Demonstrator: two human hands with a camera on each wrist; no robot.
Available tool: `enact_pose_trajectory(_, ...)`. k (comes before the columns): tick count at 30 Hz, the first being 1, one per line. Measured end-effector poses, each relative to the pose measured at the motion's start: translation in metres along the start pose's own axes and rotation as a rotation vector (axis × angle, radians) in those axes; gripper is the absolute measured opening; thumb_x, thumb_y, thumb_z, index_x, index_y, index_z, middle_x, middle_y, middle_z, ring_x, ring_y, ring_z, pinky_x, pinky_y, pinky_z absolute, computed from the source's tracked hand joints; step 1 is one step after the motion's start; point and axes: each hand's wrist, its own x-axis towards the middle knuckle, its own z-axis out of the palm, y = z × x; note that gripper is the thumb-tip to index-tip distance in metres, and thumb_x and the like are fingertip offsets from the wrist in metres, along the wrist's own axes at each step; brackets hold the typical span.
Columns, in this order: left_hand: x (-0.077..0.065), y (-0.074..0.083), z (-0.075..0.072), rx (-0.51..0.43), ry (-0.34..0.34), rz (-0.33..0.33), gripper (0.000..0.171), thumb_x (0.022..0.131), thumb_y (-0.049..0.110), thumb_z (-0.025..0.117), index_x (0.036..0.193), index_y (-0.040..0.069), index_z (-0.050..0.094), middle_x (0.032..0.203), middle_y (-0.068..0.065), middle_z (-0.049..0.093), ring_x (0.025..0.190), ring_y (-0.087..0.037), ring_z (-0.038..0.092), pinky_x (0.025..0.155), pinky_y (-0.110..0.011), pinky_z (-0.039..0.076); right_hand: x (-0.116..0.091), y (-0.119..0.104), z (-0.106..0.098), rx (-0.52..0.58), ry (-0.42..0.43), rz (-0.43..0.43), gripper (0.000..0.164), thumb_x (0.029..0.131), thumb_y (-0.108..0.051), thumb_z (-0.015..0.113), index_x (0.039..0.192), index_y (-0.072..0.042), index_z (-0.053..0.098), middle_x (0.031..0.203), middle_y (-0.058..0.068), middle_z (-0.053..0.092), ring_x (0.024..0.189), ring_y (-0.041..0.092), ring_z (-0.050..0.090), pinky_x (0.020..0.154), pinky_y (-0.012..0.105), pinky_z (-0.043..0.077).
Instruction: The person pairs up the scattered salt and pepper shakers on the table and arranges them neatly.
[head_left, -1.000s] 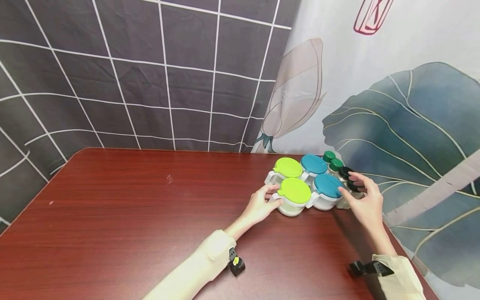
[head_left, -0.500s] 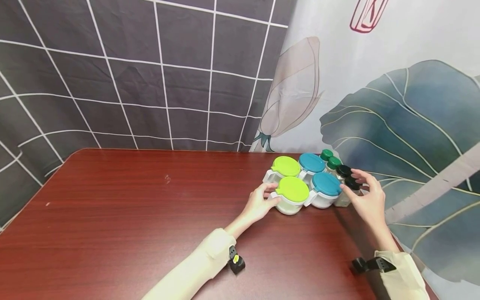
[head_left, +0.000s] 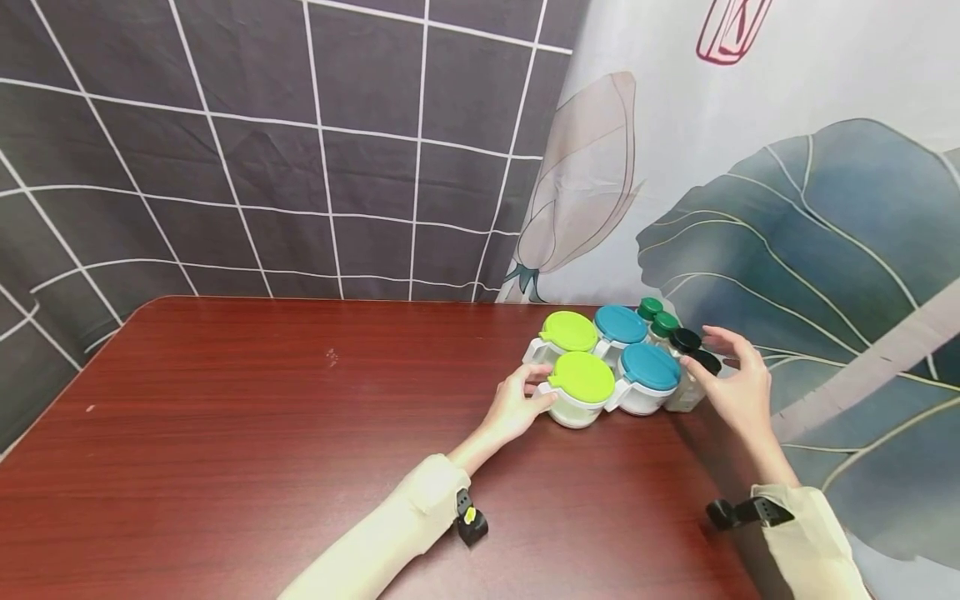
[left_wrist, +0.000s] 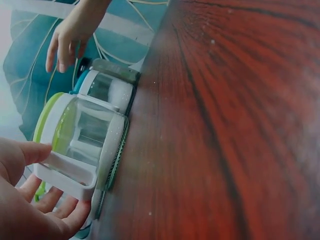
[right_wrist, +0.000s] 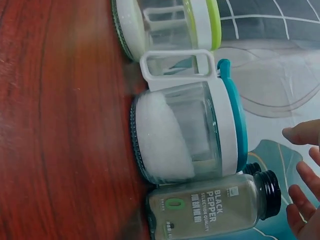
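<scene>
My left hand (head_left: 516, 406) is at the handle of the front green-lidded seasoning jar (head_left: 582, 379). In the left wrist view its thumb lies on one side of the white handle (left_wrist: 67, 172) and the fingers curl round the other. My right hand (head_left: 738, 387) hovers with spread fingers by the black pepper bottle (right_wrist: 207, 207), apart from its black cap (right_wrist: 272, 195). Beside that bottle stands a blue-lidded jar (right_wrist: 175, 135) partly filled with white grains. A second green-lidded jar (head_left: 568, 332) and a second blue-lidded jar (head_left: 620, 324) stand behind.
Green-capped bottles (head_left: 663, 323) and another black-capped bottle (head_left: 685, 340) stand close along the right side of the jars. The red-brown table (head_left: 300, 433) ends at a grey checked cloth (head_left: 375, 167) behind and a leaf-printed curtain (head_left: 787, 217) at right.
The head view has shifted slightly, so the jars appear a little further left. My right hand has drawn slightly right, away from the blue lid. The left hand stays at the handle.
</scene>
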Motion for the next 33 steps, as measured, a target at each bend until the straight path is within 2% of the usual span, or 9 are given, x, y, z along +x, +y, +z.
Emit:
enact_pose_trajectory(7,-0.001,0.001,-0.001,0.006,0.000,-0.017,0.036,0.085,0.010,0.069,0.119,0.002,0.061,0.117,-0.016,0.067,0.094,-0.030,0.067,0.079,-0.026,0.054,0.009,0.001,0.000,0.009,-0.034,0.057,0.053,0.077,-0.013,0.080,0.126,-0.014,0.062,0.108,0.006,0.063,0.094,-0.011,0.047,0.082,0.011,0.038)
enact_pose_trajectory(12,-0.001,0.003,-0.002,0.000,0.004,-0.055,0.034,0.085,0.012,0.070,0.118,0.003,0.063,0.115,-0.015,0.068,0.093,-0.029,0.068,0.075,-0.022,0.054,0.016,0.001,0.000,0.010,-0.074,0.068,0.053,0.079,-0.017,0.079,0.127,-0.012,0.060,0.101,-0.017,0.058,0.094,-0.012,0.046,0.082,0.011,0.039)
enact_pose_trajectory(14,-0.001,0.004,-0.002,-0.001,0.010,-0.062,0.034,0.086,0.012,0.070,0.117,0.003,0.063,0.113,-0.015,0.068,0.093,-0.029,0.068,0.075,-0.022,0.054,0.018,0.001,0.001,0.016,-0.088,0.065,0.052,0.079,-0.018,0.078,0.127,-0.011,0.060,0.100,-0.022,0.055,0.094,-0.012,0.046,0.081,0.009,0.038)
enact_pose_trajectory(18,-0.001,0.006,-0.003,0.013,0.022,-0.079,0.031,0.085,0.015,0.071,0.113,0.003,0.065,0.109,-0.015,0.070,0.091,-0.028,0.070,0.072,-0.022,0.054,0.021,0.001,0.002,0.003,-0.105,0.045,0.052,0.080,-0.019,0.078,0.127,-0.010,0.059,0.104,-0.006,0.061,0.094,-0.011,0.046,0.081,0.008,0.038)
enact_pose_trajectory(19,-0.001,0.006,-0.003,0.020,0.024,-0.085,0.031,0.084,0.016,0.072,0.112,0.003,0.066,0.109,-0.014,0.070,0.091,-0.028,0.070,0.072,-0.022,0.054,0.022,0.002,0.002,0.002,-0.108,0.038,0.052,0.080,-0.019,0.078,0.127,-0.009,0.059,0.104,-0.006,0.061,0.094,-0.011,0.046,0.081,0.009,0.038)
enact_pose_trajectory(21,-0.001,0.007,-0.003,0.030,0.028,-0.096,0.029,0.084,0.017,0.073,0.109,0.004,0.067,0.107,-0.014,0.070,0.090,-0.027,0.071,0.070,-0.023,0.055,0.024,0.003,0.003,-0.005,-0.120,0.029,0.052,0.080,-0.021,0.078,0.127,-0.009,0.059,0.103,-0.010,0.060,0.093,-0.013,0.045,0.080,0.010,0.038)
enact_pose_trajectory(25,-0.001,0.007,-0.002,0.036,0.031,-0.102,0.029,0.083,0.019,0.073,0.107,0.004,0.067,0.106,-0.013,0.071,0.089,-0.026,0.071,0.069,-0.023,0.055,0.029,0.005,0.003,0.003,-0.144,0.021,0.052,0.081,-0.023,0.077,0.127,-0.008,0.059,0.096,-0.031,0.048,0.092,-0.012,0.048,0.080,0.007,0.037)
enact_pose_trajectory(28,-0.001,0.006,-0.002,0.040,0.029,-0.098,0.028,0.084,0.020,0.073,0.106,0.004,0.067,0.102,-0.013,0.072,0.089,-0.026,0.071,0.071,-0.024,0.055,0.033,0.005,0.003,-0.004,-0.165,0.029,0.052,0.081,-0.024,0.077,0.127,-0.008,0.058,0.096,-0.031,0.047,0.093,-0.007,0.051,0.080,0.006,0.038)
enact_pose_trajectory(33,0.000,0.006,-0.002,0.054,0.028,-0.102,0.028,0.084,0.020,0.073,0.105,0.004,0.067,0.100,-0.011,0.072,0.089,-0.025,0.071,0.074,-0.026,0.055,0.038,0.005,0.002,-0.053,-0.213,0.058,0.055,0.082,-0.030,0.076,0.129,-0.008,0.057,0.099,-0.025,0.049,0.098,0.009,0.055,0.079,0.007,0.038)
